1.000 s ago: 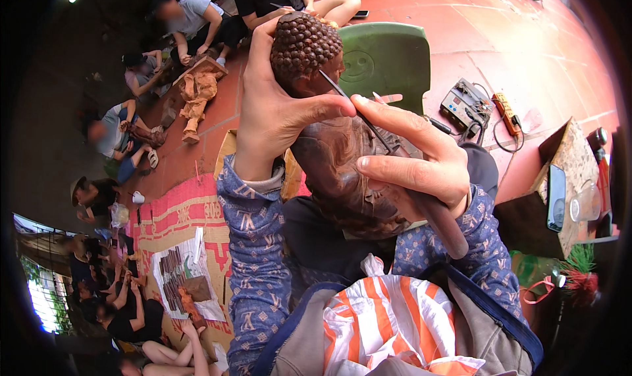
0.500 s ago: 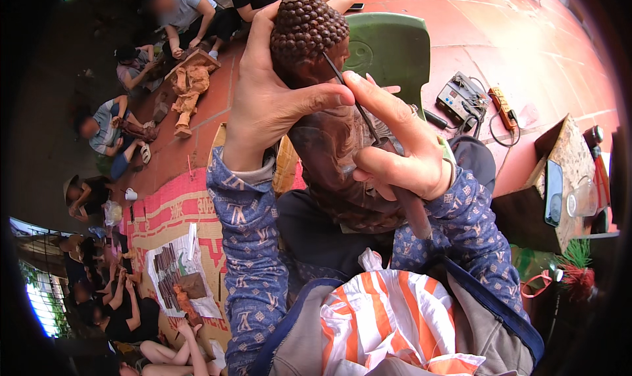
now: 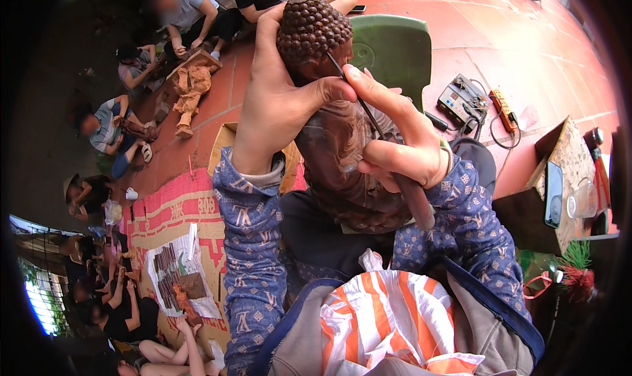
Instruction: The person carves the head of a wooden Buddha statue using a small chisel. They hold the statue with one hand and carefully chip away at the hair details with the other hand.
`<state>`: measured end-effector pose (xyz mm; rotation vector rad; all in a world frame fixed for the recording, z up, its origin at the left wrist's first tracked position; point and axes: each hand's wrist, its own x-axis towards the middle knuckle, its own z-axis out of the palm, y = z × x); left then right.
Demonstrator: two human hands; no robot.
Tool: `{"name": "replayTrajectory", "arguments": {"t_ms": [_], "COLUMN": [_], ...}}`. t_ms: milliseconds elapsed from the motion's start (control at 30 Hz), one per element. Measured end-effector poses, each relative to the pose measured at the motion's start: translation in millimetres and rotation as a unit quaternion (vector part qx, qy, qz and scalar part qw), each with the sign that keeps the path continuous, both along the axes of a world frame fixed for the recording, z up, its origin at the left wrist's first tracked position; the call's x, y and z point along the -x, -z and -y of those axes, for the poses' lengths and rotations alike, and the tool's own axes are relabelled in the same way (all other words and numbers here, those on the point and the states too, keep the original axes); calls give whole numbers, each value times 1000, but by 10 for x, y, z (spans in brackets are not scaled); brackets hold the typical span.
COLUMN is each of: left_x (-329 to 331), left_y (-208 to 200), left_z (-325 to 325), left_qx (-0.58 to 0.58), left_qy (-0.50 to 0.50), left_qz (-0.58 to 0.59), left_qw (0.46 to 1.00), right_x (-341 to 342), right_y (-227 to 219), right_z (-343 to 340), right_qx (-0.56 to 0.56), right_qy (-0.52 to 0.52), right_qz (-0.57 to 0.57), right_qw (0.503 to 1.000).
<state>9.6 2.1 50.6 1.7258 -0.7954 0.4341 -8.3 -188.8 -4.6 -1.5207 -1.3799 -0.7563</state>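
Note:
A dark brown carved wooden statue [image 3: 342,152] stands in front of me, its head covered in rounded curls. My left hand [image 3: 270,106] is wrapped around the back and side of that head, with the thumb pointing across the neck toward the blade. A carving chisel [image 3: 413,201] with a dark wooden handle is in my right hand [image 3: 411,136], fingers closed on handle and shank. Its thin metal blade slants up to the left, and the tip meets the side of the head just below the curls. The statue's face is turned away.
Behind the statue is a green plastic chair [image 3: 395,53]. A control box [image 3: 461,100] and a power strip [image 3: 503,109] lie on the tiles. To the right, a phone [image 3: 553,193] rests on a wooden box. At left are another carving [image 3: 191,90], several chisels [image 3: 168,277] on paper, and seated people.
The statue, both hands and the chisel have shifted slightly to the right. The tip stays against the side of the head, and both grips look the same.

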Motion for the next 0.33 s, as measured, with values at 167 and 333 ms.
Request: {"name": "replayTrajectory", "arguments": {"t_ms": [167, 333], "left_x": [-1, -23], "left_y": [7, 3], "left_z": [0, 8], "left_qx": [-5, -8], "left_qy": [-8, 11], "left_qz": [10, 20], "left_qw": [1000, 1000], "right_x": [18, 72], "right_y": [-16, 104], "right_z": [-58, -247], "right_qx": [-38, -164], "right_qy": [-34, -99], "right_qz": [-27, -95], "right_qw": [998, 977]}}
